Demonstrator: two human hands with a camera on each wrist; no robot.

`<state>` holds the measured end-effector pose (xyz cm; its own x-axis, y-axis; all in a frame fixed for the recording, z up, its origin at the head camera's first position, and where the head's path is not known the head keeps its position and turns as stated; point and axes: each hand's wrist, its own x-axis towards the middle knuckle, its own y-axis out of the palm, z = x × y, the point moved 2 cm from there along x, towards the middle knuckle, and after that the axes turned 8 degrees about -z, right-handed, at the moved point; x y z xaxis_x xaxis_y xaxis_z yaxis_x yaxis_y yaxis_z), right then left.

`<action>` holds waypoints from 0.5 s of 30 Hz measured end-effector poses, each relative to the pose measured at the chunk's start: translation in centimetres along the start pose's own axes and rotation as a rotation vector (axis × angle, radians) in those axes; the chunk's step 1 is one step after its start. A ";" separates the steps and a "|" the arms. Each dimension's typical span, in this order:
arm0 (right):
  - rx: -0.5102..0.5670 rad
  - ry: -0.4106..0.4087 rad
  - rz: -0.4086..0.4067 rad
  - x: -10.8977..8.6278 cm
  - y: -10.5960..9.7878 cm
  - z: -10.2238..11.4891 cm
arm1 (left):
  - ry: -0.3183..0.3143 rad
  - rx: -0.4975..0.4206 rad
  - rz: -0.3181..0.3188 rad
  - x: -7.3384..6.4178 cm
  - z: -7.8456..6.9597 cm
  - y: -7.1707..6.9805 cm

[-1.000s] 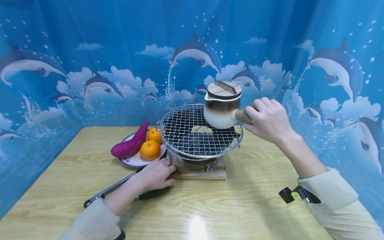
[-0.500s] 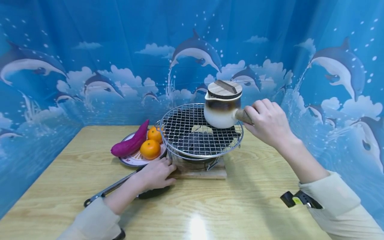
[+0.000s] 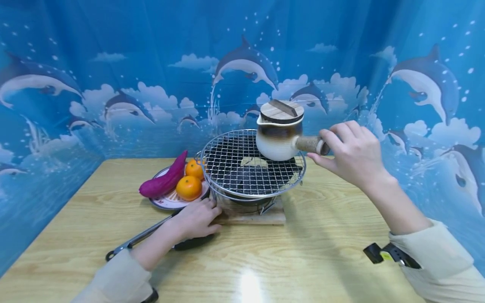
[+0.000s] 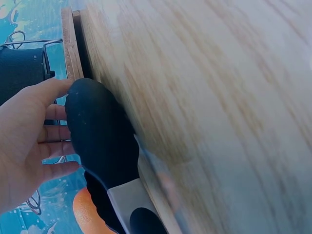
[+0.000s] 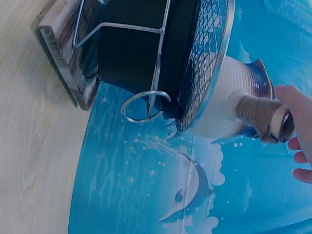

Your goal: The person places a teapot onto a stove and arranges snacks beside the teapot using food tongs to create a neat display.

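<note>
A small white-and-brown ceramic pot (image 3: 275, 145) with a wooden lid (image 3: 282, 111) stands on the back right of a round wire grate (image 3: 238, 172), over a black stove on a wooden board (image 3: 259, 218). My right hand (image 3: 354, 153) is by the end of the pot's wrapped handle (image 3: 307, 144), thumb and fingers spread. The right wrist view shows the handle (image 5: 258, 114) free of a grip. By the board's front left corner, my left hand (image 3: 198, 219) lies beside black-headed tongs (image 4: 100, 131), its fingers loosely extended behind the tongs' head and its thumb near the board.
Left of the stove, a plate (image 3: 168, 205) bears a purple sweet potato (image 3: 164, 183) and two oranges (image 3: 189, 188). The tongs' handle end (image 3: 110, 256) points to the front left. A blue dolphin curtain (image 3: 151, 50) hangs behind the table (image 3: 303, 261).
My right hand has let go of the pot's handle and drawn back slightly to the right. The pot stays on the grate, and my left hand keeps its place.
</note>
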<state>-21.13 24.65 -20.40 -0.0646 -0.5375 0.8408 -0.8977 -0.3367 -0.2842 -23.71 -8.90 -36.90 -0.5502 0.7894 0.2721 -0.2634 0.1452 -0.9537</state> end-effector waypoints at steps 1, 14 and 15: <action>-0.004 0.004 -0.003 0.0 -0.2 -0.1 | 0.000 -0.001 -0.002 0.0 0.0 0.0; -0.084 0.079 0.032 -1.6 -2.3 -1.9 | 0.006 0.008 0.008 0.0 0.0 0.0; -0.084 0.086 0.034 -1.9 -2.5 -2.0 | 0.006 0.008 0.008 0.0 0.0 0.0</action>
<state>-19.69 28.06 -20.32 -0.1295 -0.4779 0.8688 -0.9274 -0.2518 -0.2768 -23.68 -8.88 -36.86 -0.5476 0.7942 0.2632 -0.2648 0.1339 -0.9550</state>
